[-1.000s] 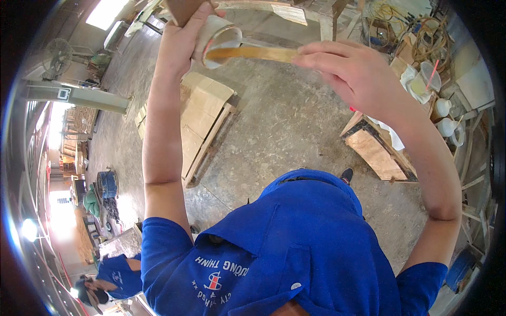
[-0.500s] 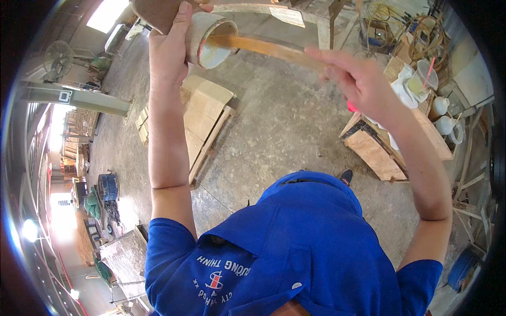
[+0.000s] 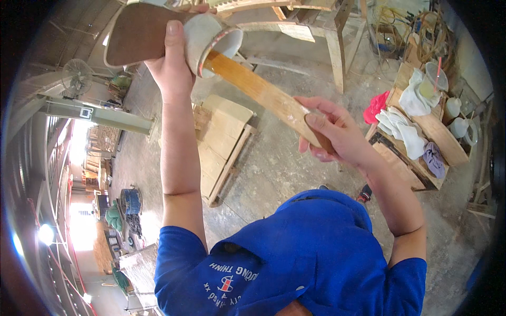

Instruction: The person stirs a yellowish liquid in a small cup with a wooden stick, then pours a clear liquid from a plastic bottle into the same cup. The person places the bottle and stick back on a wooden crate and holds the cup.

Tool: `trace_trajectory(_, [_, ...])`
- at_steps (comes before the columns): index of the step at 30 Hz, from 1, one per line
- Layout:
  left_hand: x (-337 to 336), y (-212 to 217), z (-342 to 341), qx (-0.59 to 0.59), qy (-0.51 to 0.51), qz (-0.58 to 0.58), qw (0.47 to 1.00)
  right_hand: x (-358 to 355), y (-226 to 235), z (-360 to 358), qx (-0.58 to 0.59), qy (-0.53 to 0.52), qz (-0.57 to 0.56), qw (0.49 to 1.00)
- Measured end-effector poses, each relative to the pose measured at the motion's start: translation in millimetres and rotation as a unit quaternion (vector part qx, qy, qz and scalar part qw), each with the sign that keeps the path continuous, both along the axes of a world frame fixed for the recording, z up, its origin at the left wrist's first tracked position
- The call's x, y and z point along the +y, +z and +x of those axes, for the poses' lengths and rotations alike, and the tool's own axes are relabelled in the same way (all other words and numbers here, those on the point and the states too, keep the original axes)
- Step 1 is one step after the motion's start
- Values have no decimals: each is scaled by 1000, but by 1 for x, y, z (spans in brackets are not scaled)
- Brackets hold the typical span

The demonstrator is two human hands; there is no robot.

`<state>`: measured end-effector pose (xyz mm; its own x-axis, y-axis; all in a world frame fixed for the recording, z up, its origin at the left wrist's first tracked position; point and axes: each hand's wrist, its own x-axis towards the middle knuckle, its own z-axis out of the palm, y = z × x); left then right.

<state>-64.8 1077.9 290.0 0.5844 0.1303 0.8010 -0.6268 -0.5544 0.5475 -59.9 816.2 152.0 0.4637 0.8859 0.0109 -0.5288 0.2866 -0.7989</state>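
My left hand (image 3: 173, 73) is raised at the upper left, its thumb along a white cup (image 3: 199, 38) with reddish marks on its rim. The cup is tilted, its mouth toward the right. A smooth brown flat piece with rounded corners (image 3: 138, 37) lies against the same hand, beyond the thumb; how the hidden fingers hold it I cannot tell. My right hand (image 3: 340, 129) grips the near end of a flat wooden stick (image 3: 258, 90). The stick's far end, wet-looking and amber, is at the cup's mouth; its tip is hidden.
A wooden pallet with flat panels (image 3: 224, 145) lies on the concrete floor below my left forearm. At right, a wooden crate (image 3: 406, 171) holds gloves, cloths and a plastic cup (image 3: 433, 81). A wooden frame (image 3: 335, 58) stands ahead, and a post (image 3: 100, 113) at left.
My right hand has moved left and down, turning the stick to a steeper slant. The cup and brown piece show more fully, lower in view. The whole view has shifted.
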Motion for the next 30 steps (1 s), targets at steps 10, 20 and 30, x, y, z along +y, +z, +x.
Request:
trace_trajectory(10, [15,3,15,-22,-150,-136,979,25,8,-19,168,129,82,974])
trace_trajectory(20, [29,-70,54,-203,-155,-366,895,55,-3,-24,358,221,259,869])
trace_trajectory(30, [-11,-289,52,155,116,-750,632,-49,-161,88,420,-85,97,898])
